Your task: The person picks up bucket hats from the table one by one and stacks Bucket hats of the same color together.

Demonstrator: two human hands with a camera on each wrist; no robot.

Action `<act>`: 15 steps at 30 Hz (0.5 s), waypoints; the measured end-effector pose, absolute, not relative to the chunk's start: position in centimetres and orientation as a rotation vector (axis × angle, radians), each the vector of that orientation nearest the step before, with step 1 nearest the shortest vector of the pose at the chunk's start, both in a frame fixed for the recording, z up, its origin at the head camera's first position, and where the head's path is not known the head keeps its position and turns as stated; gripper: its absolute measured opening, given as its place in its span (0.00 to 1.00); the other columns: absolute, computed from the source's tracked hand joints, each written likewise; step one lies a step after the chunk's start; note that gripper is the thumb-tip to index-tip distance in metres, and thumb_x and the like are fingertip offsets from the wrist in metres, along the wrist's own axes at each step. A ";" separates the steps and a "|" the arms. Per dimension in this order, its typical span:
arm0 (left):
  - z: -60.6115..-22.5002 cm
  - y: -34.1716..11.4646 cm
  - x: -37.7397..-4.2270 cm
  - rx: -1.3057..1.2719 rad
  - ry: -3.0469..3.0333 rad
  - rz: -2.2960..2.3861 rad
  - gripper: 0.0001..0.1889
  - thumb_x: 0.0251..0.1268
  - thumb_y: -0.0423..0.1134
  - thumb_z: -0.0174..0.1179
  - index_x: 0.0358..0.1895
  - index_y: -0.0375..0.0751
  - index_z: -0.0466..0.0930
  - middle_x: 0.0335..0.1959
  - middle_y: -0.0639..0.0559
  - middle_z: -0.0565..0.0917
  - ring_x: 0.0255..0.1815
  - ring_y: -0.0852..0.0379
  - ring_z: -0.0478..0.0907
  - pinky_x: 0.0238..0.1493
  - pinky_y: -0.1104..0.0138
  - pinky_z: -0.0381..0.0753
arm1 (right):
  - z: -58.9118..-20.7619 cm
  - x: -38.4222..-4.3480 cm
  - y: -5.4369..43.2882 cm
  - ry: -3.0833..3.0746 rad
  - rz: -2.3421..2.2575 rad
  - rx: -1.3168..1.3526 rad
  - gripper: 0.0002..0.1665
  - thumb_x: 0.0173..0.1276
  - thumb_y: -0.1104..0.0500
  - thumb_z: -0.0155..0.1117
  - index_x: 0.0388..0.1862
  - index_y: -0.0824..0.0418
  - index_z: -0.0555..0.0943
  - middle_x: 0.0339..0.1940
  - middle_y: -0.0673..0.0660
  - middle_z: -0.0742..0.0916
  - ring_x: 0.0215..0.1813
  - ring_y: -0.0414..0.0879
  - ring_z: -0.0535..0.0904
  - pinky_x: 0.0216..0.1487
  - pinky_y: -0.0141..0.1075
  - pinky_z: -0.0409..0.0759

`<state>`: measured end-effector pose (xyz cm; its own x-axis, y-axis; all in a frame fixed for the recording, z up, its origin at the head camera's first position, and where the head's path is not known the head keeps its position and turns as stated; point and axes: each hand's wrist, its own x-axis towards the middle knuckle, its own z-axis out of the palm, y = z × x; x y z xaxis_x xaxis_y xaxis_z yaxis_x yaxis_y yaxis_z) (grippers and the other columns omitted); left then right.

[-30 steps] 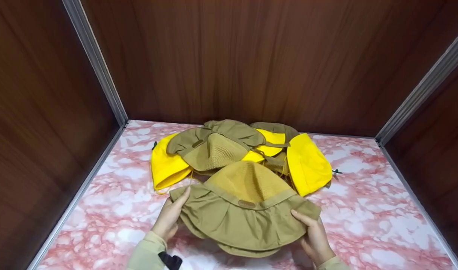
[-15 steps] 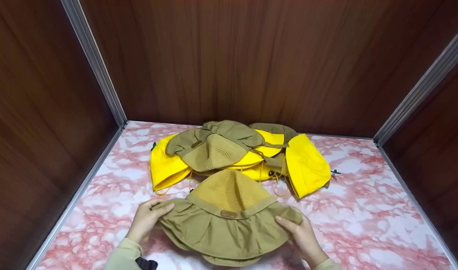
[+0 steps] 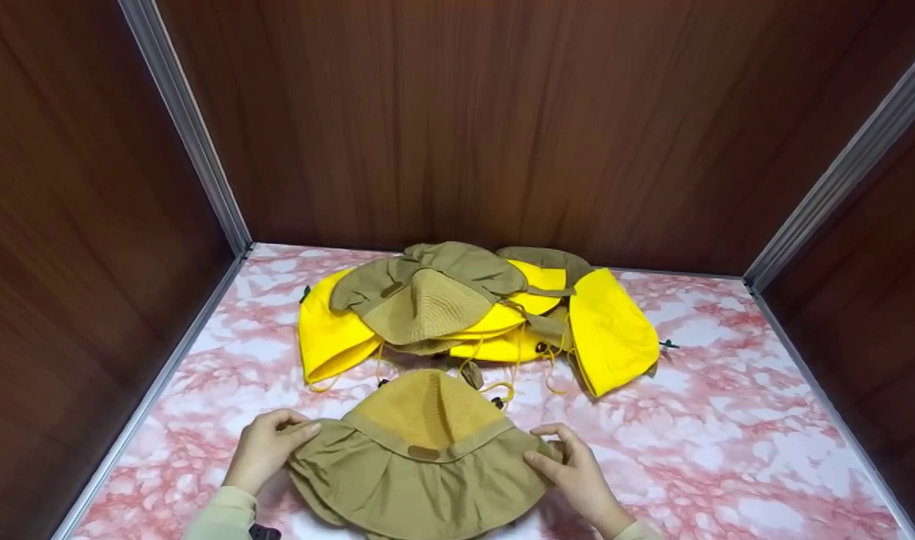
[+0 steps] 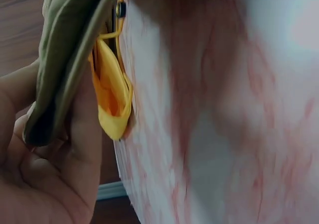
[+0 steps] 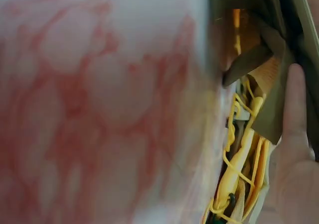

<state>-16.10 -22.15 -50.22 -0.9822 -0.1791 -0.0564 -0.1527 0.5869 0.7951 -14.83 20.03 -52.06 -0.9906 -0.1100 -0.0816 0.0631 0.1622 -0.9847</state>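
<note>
One khaki sun hat (image 3: 420, 476) is held by its wide, gathered brim at the near side of the marbled table (image 3: 742, 420), its woven mustard crown pointed away from the person and a small brown label (image 3: 424, 453) shown on the band. The left edge of the brim is pinched between the thumb and fingers of the left hand (image 3: 268, 448) and is held above the tabletop; the right edge is gripped between the thumb and fingers of the right hand (image 3: 577, 476). Whether the table is touched by the crown cannot be told.

Just beyond the crown, a yellow cord (image 3: 508, 387) and dark beads (image 3: 497, 403) are seen. Farther back, a second khaki hat (image 3: 427, 300) is laid over yellow fabric in a heap of hats. This heap is flanked by a yellow hat on the left (image 3: 334, 330) and a yellow hat on the right (image 3: 615, 334), by which a green stem (image 3: 669, 344) is pointed outward. Behind everything, a dark wood-grain panel (image 3: 457, 135) is seen.
</note>
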 end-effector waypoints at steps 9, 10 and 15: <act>-50.1 -23.9 -15.6 0.325 -2.790 -1.287 0.10 0.60 0.45 0.69 0.35 0.42 0.85 0.32 0.51 0.86 0.35 0.58 0.78 0.43 0.63 0.75 | -53.4 -15.4 19.1 2.435 -1.792 -0.118 0.19 0.64 0.63 0.70 0.54 0.65 0.79 0.32 0.62 0.86 0.26 0.38 0.78 0.26 0.27 0.78; -50.2 -24.1 -15.5 0.325 -2.798 -1.282 0.10 0.61 0.45 0.69 0.35 0.41 0.85 0.31 0.51 0.86 0.35 0.58 0.78 0.42 0.64 0.75 | -53.4 -15.4 19.0 2.444 -1.778 -0.131 0.19 0.64 0.63 0.70 0.53 0.65 0.79 0.32 0.62 0.87 0.27 0.38 0.79 0.27 0.27 0.78; -50.9 -25.0 -15.4 0.353 -2.828 -1.276 0.09 0.62 0.44 0.68 0.35 0.41 0.85 0.29 0.53 0.84 0.32 0.59 0.76 0.38 0.65 0.73 | -53.3 -15.5 18.4 2.480 -1.704 -0.198 0.19 0.64 0.59 0.71 0.52 0.63 0.80 0.32 0.60 0.87 0.28 0.37 0.78 0.28 0.27 0.78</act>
<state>-15.39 -24.98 -50.89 -0.9743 -0.2124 -0.0755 -0.1972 0.6406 0.7421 -15.46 18.41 -53.30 -0.9835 -0.1786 -0.0296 -0.0364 0.3551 -0.9341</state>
